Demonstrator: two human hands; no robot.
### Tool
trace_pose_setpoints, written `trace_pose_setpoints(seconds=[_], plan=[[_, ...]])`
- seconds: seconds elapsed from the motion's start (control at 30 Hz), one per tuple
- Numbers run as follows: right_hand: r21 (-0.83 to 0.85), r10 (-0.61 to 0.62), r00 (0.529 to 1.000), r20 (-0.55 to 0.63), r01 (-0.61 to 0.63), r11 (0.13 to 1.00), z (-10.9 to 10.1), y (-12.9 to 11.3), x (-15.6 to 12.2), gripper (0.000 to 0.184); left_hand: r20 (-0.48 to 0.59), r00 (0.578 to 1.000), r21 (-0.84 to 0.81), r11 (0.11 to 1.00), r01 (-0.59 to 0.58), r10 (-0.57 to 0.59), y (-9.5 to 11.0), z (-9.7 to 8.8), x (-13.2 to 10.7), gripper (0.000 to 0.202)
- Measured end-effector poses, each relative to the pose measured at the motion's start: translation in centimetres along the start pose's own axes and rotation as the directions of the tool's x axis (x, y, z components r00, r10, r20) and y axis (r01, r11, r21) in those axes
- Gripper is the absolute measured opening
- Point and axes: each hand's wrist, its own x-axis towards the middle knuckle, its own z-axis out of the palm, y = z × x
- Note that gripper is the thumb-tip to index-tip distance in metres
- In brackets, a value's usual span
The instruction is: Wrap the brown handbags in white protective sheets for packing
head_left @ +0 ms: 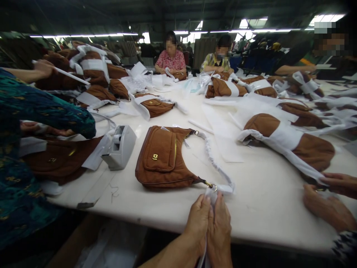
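A brown corduroy shoulder bag (156, 160) lies on its back on the white table, its gold logo and front pocket facing up. Its strap (213, 158) curves off to the right, wrapped in white tissue. Just below the gold ring at the strap's near end, my left hand (198, 217) and my right hand (219, 223) are pressed together around a strip of white tissue paper (211, 194). Both hands have their fingers closed on it. The strip's tail hangs down between my wrists, partly hidden by them.
A grey tape dispenser (119, 149) stands left of the bag. Another person's patterned sleeve (41, 108) reaches over a brown bag (58, 156) at left. At right, a co-worker's hands (326, 201) hold a tissue-wrapped bag (312, 149). Tissue sheets (223, 137) and several bags lie farther back.
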Motion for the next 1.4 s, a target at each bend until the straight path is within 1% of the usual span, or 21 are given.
trace_pose_setpoints(seconds=[0.1,0.17,0.23,0.33,0.37,0.43,0.5,0.53,0.6,0.67,0.77,0.83,0.87,0.9,0.97,1.0,1.03,1.1,1.23,1.3,1.4], plan=[[-0.076,-0.064,0.998,-0.001,0.064,0.995,0.0,0.3,-0.2,0.055,0.068,0.998,-0.078,0.997,-0.002,0.007,0.3,-0.5,0.3,0.043],[-0.038,-0.059,0.997,0.043,0.061,0.997,-0.7,0.4,-0.1,0.052,0.051,0.999,-0.032,0.999,0.013,-0.011,0.3,-1.0,0.6,0.044],[-0.014,-0.067,0.996,0.063,0.068,0.998,-2.1,0.4,0.6,0.048,0.036,0.998,0.039,0.998,0.052,-0.054,0.4,-1.5,0.9,0.049],[-0.013,-0.181,0.976,0.12,0.184,0.983,-4.6,0.4,2.6,0.046,0.089,0.991,0.135,0.987,0.092,-0.104,0.7,-2.2,1.3,0.051],[0.015,-0.231,0.952,0.201,0.232,0.973,-5.2,0.3,3.5,0.046,0.122,0.986,0.167,0.982,0.091,-0.112,0.9,-2.5,1.4,0.05],[0.119,-0.284,0.851,0.441,0.258,0.959,-6.0,0.2,5.4,0.047,0.179,0.975,0.229,0.969,0.088,-0.131,1.3,-3.0,1.6,0.047],[0.221,-0.267,0.709,0.652,0.159,0.962,-6.1,-0.1,7.2,0.048,0.243,0.957,0.289,0.953,0.086,-0.16,1.7,-3.6,1.9,0.045],[0.251,-0.252,0.646,0.72,0.095,0.963,-5.9,-0.3,7.9,0.049,0.278,0.944,0.317,0.945,0.083,-0.176,2.0,-3.8,2.0,0.045],[0.282,-0.24,0.562,0.792,0.012,0.959,-5.4,-0.5,9.0,0.049,0.325,0.922,0.358,0.93,0.086,-0.21,2.6,-4.1,2.0,0.048],[0.29,-0.254,0.547,0.797,0.022,0.957,-4.9,-0.6,9.7,0.048,0.311,0.917,0.39,0.914,0.115,-0.248,3.4,-4.2,1.8,0.051],[0.287,-0.279,0.58,0.766,0.08,0.955,-4.6,-0.6,10.1,0.04,0.219,0.939,0.469,0.872,0.137,-0.265,4.7,-4.4,1.1,0.048],[0.286,-0.294,0.571,0.767,0.106,0.952,-4.6,-0.7,10.1,0.029,0.185,0.966,0.664,0.748,0.011,-0.179,5.6,-4.6,0.5,0.042],[0.283,-0.297,0.561,0.773,0.115,0.952,-4.6,-0.8,10.2,0.024,0.188,0.977,0.777,0.623,-0.085,-0.102,5.9,-4.7,0.2,0.034],[0.28,-0.3,0.549,0.78,0.122,0.952,-4.6,-0.9,10.2,0.02,0.205,0.978,0.871,0.46,-0.17,-0.027,6.2,-4.9,0.0,0.026],[0.277,-0.31,0.531,0.789,0.143,0.95,-4.5,-1.1,10.3,0.018,0.25,0.965,0.956,0.141,-0.259,0.082,6.6,-5.2,-0.3,0.017],[0.277,-0.318,0.524,0.79,0.157,0.948,-4.4,-1.2,10.4,0.018,0.262,0.958,0.963,0.036,-0.268,0.113,6.6,-5.4,-0.4,0.017],[0.275,-0.323,0.52,0.791,0.169,0.946,-4.3,-1.3,10.5,0.02,0.27,0.954,0.963,-0.026,-0.269,0.13,6.6,-5.5,-0.4,0.017],[0.265,-0.318,0.51,0.799,0.175,0.948,-4.0,-1.2,10.8,0.022,0.271,0.95,0.962,-0.061,-0.265,0.158,6.3,-5.8,-0.4,0.017],[0.245,-0.3,0.509,0.807,0.173,0.954,-3.5,-1.1,11.1,0.024,0.243,0.947,0.97,-0.039,-0.241,0.21,5.6,-6.1,0.0,0.022],[0.227,-0.313,0.507,0.803,0.225,0.947,-3.3,-1.0,11.2,0.024,0.264,0.938,0.963,-0.115,-0.244,0.225,5.5,-6.2,0.2,0.016],[0.187,-0.379,0.514,0.77,0.386,0.903,-3.2,-0.9,11.0,0.021,0.318,0.923,0.94,-0.201,-0.276,0.219,5.5,-6.5,0.7,0.014]])
